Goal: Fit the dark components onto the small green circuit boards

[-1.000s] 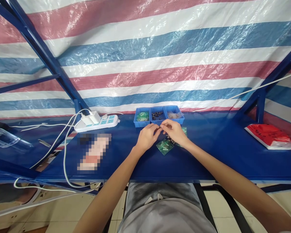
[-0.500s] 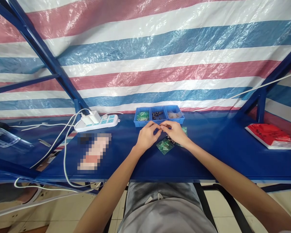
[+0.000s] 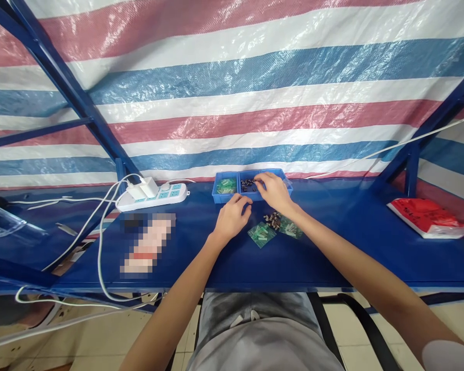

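Observation:
My right hand [image 3: 272, 190] reaches over the blue three-compartment tray [image 3: 226, 198]. Its fingertips are bent together at the small dark parts [image 3: 248, 184] in the middle compartment; whatever lies between them is too small to make out. In front of the tray, my left hand [image 3: 232, 215] is held curled, thumb close to the index finger, and its grasp cannot be seen clearly. Below my right hand lies a pile of small brown and dark parts [image 3: 272, 220]. Beside that pile are two clear bags with green and whitish pieces, one bag [image 3: 262, 234] to the left and another bag [image 3: 290, 228] to the right.
Green bagged pieces [image 3: 227, 185] fill the tray's left compartment. A white power strip [image 3: 154, 198] with chargers and cables stands at left, behind a blurred-out item [image 3: 149, 245]. A red and white packet [image 3: 429, 217] lies at right. Blue frame posts [image 3: 412, 170] and striped sheeting [image 3: 255, 113] border the table [image 3: 332, 257].
My hands have parted. The right one has moved up and back to the tray's middle compartment, uncovering the pile of parts. My left hand has shifted slightly down and left.

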A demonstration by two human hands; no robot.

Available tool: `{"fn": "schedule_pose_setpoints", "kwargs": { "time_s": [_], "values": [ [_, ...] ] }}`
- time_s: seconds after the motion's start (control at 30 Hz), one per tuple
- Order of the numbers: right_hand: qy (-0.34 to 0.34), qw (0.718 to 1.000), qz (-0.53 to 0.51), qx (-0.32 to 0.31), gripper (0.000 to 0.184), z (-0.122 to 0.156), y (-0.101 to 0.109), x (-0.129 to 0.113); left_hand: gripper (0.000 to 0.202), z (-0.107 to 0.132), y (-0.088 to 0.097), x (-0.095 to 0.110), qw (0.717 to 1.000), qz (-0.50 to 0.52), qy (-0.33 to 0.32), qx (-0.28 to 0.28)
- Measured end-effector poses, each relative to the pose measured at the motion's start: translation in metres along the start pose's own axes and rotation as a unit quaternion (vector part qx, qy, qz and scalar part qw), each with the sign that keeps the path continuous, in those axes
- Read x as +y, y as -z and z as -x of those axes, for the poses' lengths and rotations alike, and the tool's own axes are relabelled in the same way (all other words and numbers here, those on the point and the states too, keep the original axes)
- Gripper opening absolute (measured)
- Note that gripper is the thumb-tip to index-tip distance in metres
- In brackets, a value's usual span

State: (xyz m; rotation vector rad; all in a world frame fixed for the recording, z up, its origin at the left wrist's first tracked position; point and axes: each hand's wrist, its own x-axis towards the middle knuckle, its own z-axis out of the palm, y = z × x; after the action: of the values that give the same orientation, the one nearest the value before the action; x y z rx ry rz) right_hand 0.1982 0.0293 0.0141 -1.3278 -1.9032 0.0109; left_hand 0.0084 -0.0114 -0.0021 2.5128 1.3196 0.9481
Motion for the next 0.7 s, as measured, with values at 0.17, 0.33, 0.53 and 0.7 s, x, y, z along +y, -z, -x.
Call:
{"fn": "schedule_pose_setpoints", "kwargs": {
  "time_s": [0.17, 0.33, 0.53, 0.7],
  "values": [
    [0.009, 1.0, -0.018, -0.008, 0.028, 0.002, 0.0, -0.004, 0.02, 0.0, 0.003, -0.002, 0.999, -0.032, -0.018, -0.022],
    [0.052, 0.989, -0.009, -0.141, 0.021, 0.058, 0.024, -0.019, 0.02, 0.0, 0.006, 0.0, 0.995, -0.038, -0.066, -0.067],
    [0.046, 0.984, 0.025, -0.168, 0.018, 0.07, 0.036, -0.018, 0.035, 0.0, 0.011, 0.002, 0.981, 0.016, -0.077, -0.178],
    [0.021, 0.985, 0.003, -0.17, 0.017, 0.064, 0.035, -0.016, 0.047, -0.002, 0.013, 0.004, 0.967, 0.072, -0.089, -0.226]
  ]
}}
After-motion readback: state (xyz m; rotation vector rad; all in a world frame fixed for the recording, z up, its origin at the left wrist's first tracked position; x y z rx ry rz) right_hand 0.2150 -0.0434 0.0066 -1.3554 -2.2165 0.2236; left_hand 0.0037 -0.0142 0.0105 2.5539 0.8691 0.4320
